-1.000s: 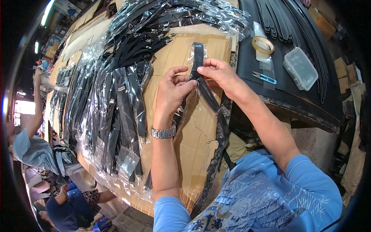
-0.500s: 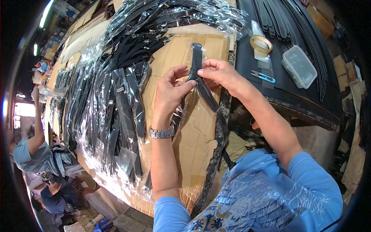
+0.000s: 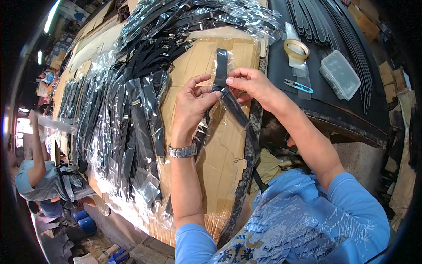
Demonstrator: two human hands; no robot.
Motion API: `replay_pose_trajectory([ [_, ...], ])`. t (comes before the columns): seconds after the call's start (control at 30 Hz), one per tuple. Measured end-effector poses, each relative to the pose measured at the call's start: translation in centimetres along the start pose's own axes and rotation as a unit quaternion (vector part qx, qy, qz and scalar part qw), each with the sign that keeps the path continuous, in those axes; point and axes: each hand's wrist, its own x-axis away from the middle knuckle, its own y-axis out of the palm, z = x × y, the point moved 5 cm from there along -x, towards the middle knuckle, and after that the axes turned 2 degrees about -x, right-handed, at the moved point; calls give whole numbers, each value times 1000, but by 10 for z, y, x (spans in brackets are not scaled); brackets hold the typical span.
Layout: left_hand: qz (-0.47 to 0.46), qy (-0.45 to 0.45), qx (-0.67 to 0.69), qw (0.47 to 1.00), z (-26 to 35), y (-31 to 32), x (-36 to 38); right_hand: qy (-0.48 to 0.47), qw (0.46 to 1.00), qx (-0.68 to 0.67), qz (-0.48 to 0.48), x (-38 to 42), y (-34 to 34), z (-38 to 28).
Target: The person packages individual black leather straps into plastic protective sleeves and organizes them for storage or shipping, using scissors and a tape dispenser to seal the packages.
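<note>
A black belt (image 3: 221,66), partly in a clear plastic sleeve, lies over the cardboard, one end pointing away from me. Where its strands meet and cross, my left hand (image 3: 192,102) grips it from the left, thumb pressed on the crossing. My right hand (image 3: 255,88) pinches the same spot from the right between thumb and bent fingers. Below my hands, one strand (image 3: 236,110) runs down to the right past the table edge. Another strand passes under my left wrist, which hides part of it.
Many sleeved black belts (image 3: 143,114) lie heaped to the left and at the back (image 3: 206,17). On the black table at right are a tape roll (image 3: 296,49), blue thread snips (image 3: 303,88), a clear plastic box (image 3: 340,75) and loose black straps (image 3: 307,22). A co-worker (image 3: 37,176) is at far left.
My hands stay on the belt with only slight shifts; its far end has tilted a little left. At far left, the co-worker's raised arm and plastic sleeve have moved.
</note>
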Motion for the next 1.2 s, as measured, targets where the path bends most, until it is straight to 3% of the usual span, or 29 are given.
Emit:
replay_pose_trajectory([
  [0.6,7,-13,5,1000,-3,-1,0,-66,986,-155,11,9,18,9],
  [0.7,35,-23,-36,998,1,-3,3,-74,989,-128,7,8,17,12],
  [0.8,37,-21,-38,998,1,-3,3,-17,998,-61,9,10,9,6],
  [1.03,34,-16,-41,998,-1,-1,1,-75,997,-25,13,-13,11,-8],
  [1.2,41,-11,-44,998,0,0,2,-62,997,-37,4,-14,14,-7],
])
